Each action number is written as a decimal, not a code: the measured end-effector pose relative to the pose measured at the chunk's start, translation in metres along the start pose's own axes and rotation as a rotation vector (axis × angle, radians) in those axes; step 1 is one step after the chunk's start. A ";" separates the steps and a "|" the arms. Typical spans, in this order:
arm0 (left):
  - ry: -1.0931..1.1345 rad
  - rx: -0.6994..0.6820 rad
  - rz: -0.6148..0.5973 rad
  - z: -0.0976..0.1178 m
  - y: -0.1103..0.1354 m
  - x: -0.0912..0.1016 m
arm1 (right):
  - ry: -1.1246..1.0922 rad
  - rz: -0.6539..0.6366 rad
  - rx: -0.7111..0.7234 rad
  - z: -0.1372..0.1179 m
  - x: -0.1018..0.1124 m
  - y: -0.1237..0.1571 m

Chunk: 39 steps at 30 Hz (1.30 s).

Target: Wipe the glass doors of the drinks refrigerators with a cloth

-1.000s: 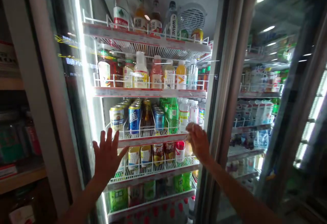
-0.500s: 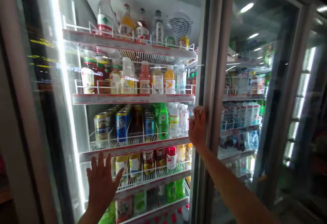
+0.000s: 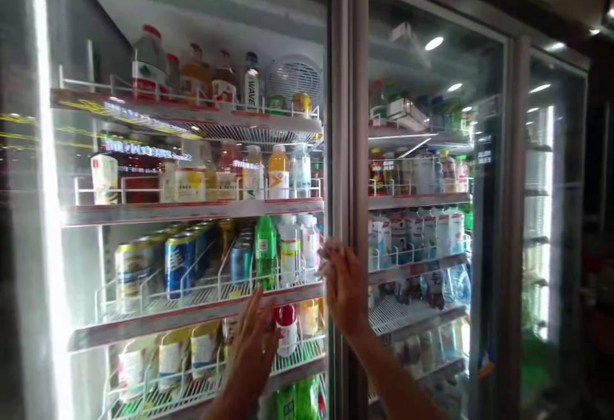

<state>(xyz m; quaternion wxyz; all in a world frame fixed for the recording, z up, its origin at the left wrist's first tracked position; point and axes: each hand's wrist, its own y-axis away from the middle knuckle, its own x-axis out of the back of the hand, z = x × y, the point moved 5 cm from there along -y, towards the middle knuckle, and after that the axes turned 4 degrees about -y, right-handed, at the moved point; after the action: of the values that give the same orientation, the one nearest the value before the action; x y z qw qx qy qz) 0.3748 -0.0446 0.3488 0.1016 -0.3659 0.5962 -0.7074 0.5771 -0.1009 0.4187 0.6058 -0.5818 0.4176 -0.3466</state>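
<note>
Through my head view I have a clear glass cooler door [image 3: 148,127], yellow and white reflections across it, beside a grey metal upright [image 3: 354,151]. My right hand [image 3: 343,292] is at the door's right edge, fingers bent and clamped on a crumpled whitish wad [image 3: 327,257]; the wad sits by the upright, its material too blurred to tell. My left hand [image 3: 254,343] is lower, bare of any load, fingers extended and slightly apart; I cannot tell whether they touch the glass. Behind the left hand I note a red-topped container with a white label [image 3: 286,330]; above it, a green plastic bottle [image 3: 265,247] stands on a white wire shelf [image 3: 201,308].
</note>
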 end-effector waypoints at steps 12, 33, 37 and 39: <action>0.565 0.405 -0.085 0.105 -0.081 -0.074 | -0.030 0.005 0.220 0.044 0.029 -0.054; -0.383 0.312 0.148 -0.051 0.039 0.027 | -0.024 -0.398 0.452 -0.054 -0.117 -0.118; -0.519 0.326 0.169 -0.104 0.043 0.065 | -0.130 -0.651 0.673 -0.101 -0.129 0.004; -0.562 0.346 0.117 -0.127 0.056 0.080 | -0.252 -0.762 0.853 -0.120 -0.127 0.063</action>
<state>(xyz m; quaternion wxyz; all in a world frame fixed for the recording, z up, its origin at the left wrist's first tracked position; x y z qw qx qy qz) 0.2205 -0.0083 0.3262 0.3628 -0.4892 0.4359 -0.6626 0.4118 -0.0300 0.3726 0.6643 -0.4322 -0.0728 -0.6055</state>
